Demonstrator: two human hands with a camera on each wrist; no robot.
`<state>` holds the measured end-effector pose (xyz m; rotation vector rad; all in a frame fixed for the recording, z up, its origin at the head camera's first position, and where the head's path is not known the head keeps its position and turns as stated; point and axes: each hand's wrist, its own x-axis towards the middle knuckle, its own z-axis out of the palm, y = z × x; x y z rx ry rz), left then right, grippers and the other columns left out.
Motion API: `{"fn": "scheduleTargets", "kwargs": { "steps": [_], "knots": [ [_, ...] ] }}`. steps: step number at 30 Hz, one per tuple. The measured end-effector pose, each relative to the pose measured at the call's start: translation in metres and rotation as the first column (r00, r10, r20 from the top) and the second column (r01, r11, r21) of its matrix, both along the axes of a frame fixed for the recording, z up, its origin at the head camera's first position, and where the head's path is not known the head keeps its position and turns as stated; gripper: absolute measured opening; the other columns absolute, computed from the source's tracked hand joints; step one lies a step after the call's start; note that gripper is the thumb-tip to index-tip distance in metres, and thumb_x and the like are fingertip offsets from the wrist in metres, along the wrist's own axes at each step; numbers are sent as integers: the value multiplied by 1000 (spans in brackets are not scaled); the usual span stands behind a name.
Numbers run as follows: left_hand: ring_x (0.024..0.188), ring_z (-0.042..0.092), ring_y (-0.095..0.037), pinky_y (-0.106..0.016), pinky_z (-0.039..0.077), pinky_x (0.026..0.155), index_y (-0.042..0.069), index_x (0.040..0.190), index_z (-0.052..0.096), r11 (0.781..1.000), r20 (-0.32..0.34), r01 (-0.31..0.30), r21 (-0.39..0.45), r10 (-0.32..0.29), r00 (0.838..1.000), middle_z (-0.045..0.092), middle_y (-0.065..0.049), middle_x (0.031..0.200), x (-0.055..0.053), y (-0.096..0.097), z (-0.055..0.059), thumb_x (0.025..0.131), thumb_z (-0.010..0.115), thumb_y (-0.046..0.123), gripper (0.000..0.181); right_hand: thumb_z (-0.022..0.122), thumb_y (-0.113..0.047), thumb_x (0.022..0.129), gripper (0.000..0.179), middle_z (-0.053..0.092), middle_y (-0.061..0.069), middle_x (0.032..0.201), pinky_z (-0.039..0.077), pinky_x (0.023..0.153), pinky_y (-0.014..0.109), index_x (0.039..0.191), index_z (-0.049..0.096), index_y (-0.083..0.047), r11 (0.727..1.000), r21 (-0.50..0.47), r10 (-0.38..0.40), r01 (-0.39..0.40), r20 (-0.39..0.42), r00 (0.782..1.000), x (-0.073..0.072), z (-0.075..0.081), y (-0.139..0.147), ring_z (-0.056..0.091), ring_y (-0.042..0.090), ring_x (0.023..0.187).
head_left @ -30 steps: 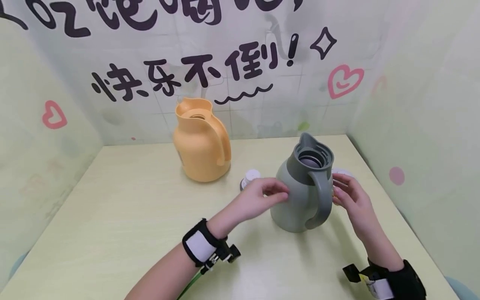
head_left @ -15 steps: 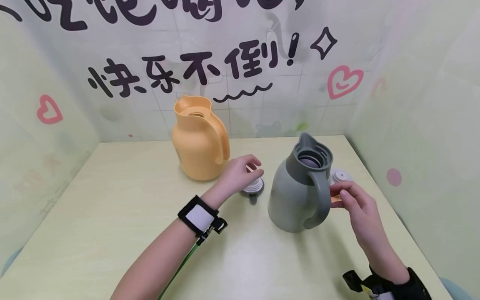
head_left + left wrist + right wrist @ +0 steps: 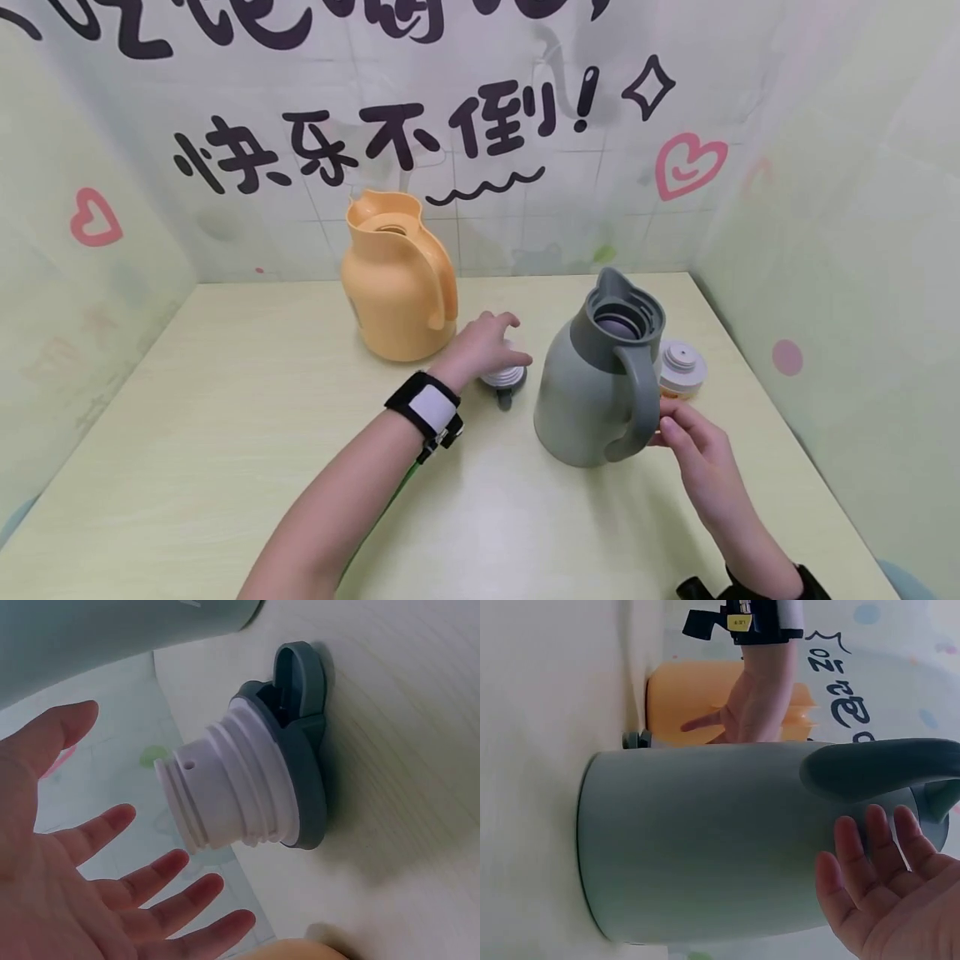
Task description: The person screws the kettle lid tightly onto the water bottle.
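A grey thermos jug (image 3: 585, 396) stands upright on the table, its mouth uncovered and its handle (image 3: 643, 400) toward the right front. Left of it lies a stopper lid (image 3: 504, 382) with its dark grey cap down and white threaded plug (image 3: 225, 780) up. My left hand (image 3: 480, 348) hovers over this lid, fingers spread and apart from the plug in the left wrist view. By the jug's right side is my right hand (image 3: 701, 450), its fingers loosely bent near the handle and body. Whether they touch the jug, I cannot tell.
An orange jug (image 3: 401, 292), also lidless, stands at the back, left of the grey one. Behind my right hand sits another white stopper lid (image 3: 681, 367) with an orange edge. Printed walls (image 3: 525, 242) bound the table (image 3: 247, 433) at the back and sides.
My left hand has left the grey jug's side and moved left to the grey lid, its fingers spreading. My right hand has drawn slightly nearer the front, uncovering the orange-edged lid.
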<state>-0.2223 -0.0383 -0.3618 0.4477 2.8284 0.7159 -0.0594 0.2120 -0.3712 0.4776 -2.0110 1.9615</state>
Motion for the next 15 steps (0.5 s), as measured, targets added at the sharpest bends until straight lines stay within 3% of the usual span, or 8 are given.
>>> {"fn": "scheduleTargets", "kwargs": {
  "steps": [6,15],
  "knots": [
    [109,50,-37,-44,45,86,10,135,51,997,33,-40,-65,42,999,50,-19,125,-2,5,-8,79,74,43,69,36,4,99,34,69,3,96,48,76,23,104,69,-4,996,42,73,-72,-14,997,2,-11,-2,61,12,94],
    [107,51,-31,-43,44,87,9,134,52,995,91,-61,-81,68,994,51,-17,123,-4,6,-17,79,75,43,68,37,-19,105,33,69,0,103,49,81,25,106,68,-8,972,108,216,-210,-39,976,-1,-20,-1,62,11,99]
  ]
}}
